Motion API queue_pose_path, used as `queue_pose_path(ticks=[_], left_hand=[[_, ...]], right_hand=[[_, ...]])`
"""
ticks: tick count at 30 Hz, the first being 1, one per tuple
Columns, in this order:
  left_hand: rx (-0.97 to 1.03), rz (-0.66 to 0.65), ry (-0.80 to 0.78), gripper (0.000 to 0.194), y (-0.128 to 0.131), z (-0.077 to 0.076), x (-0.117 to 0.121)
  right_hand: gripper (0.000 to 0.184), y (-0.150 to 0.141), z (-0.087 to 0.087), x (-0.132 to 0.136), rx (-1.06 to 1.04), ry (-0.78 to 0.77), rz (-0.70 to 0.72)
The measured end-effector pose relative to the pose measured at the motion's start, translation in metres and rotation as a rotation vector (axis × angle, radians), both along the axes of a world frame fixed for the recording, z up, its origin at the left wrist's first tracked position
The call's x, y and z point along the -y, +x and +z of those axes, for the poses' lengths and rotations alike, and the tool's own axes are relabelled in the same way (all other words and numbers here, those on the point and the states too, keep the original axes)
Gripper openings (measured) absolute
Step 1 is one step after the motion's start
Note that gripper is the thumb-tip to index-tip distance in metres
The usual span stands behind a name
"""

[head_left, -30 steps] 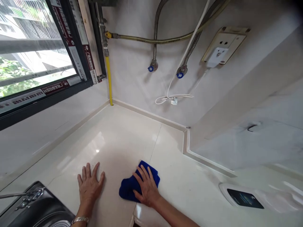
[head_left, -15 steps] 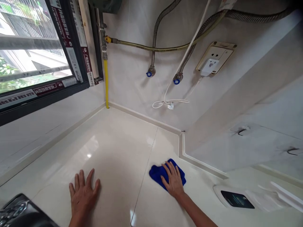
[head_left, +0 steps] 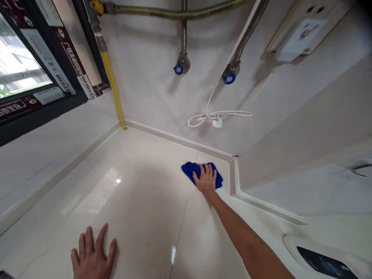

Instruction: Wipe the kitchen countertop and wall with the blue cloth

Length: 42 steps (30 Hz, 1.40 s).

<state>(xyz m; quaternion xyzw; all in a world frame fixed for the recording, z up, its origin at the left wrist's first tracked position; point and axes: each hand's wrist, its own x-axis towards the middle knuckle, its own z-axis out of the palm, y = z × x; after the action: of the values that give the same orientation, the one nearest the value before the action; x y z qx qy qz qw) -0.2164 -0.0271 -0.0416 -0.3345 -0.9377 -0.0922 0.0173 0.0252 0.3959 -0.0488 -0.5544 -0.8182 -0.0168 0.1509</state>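
Note:
A blue cloth [head_left: 190,169] lies bunched on the glossy pale countertop [head_left: 151,217], close to the inner corner of the back edging. My right hand [head_left: 207,179] is over it, pressing it down, with the fingers curled onto the fabric. Part of the cloth is hidden under the palm. At the lower left, my left hand [head_left: 93,254] rests flat on the counter with its fingers spread and nothing in it. A thin seam in the surface runs between the two hands.
A raised edging [head_left: 180,141] borders the counter. A yellow pipe [head_left: 114,85] rises in the back corner. Blue-capped valves [head_left: 179,69], a bundled white cord [head_left: 223,114] and a socket [head_left: 308,29] are on the wall. A white appliance with a dark panel [head_left: 325,261] stands lower right.
My right hand has moved the blue cloth forward, towards the back edging. The view has come nearer the back wall, and my left hand appears lower in it, still flat.

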Motion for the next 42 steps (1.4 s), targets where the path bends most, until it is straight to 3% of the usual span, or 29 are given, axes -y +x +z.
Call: queue_pose_path(ticks=[5,9,11,14,18,23,27,32,35,39,42], left_hand=[[0.044,0.012,-0.064,0.059,0.008,0.013,-0.004],[0.041,0.011,-0.088,0.056,0.01,0.018,-0.004],[0.034,0.013,-0.094,0.056,0.01,0.018,-0.003],[0.031,0.012,-0.091,0.056,0.011,0.018,-0.002],[0.024,0.011,-0.062,0.055,0.01,0.017,-0.003],[0.007,0.008,0.009,0.053,0.01,0.017,-0.003],[0.013,-0.01,0.081,0.052,0.014,0.019,-0.002],[0.045,-0.051,0.147,0.054,0.018,0.016,0.003],[0.071,-0.109,0.14,0.056,0.025,0.013,0.016],[0.105,-0.2,0.091,0.056,0.052,0.012,0.056],[0.123,-0.24,0.038,0.056,0.086,0.011,0.103]], right_hand=[[0.063,-0.036,0.005,-0.041,-0.037,-0.059,-0.053],[0.068,-0.084,0.004,-0.031,-0.072,-0.085,-0.087],[0.066,-0.109,0.004,-0.003,-0.062,-0.096,0.0],[0.065,-0.139,0.007,0.06,-0.037,-0.112,0.176],[0.068,-0.153,0.016,0.154,-0.028,-0.178,0.37],[0.069,-0.118,0.021,0.249,-0.046,-0.217,0.626],[0.069,-0.064,0.014,0.292,-0.038,-0.196,0.769],[0.067,0.003,0.005,0.315,0.012,-0.147,0.823],[0.064,0.029,0.003,0.321,0.032,-0.104,0.834],[0.06,0.039,0.002,0.323,0.014,-0.066,0.813],[0.059,0.037,0.0,0.323,-0.002,-0.051,0.796]])
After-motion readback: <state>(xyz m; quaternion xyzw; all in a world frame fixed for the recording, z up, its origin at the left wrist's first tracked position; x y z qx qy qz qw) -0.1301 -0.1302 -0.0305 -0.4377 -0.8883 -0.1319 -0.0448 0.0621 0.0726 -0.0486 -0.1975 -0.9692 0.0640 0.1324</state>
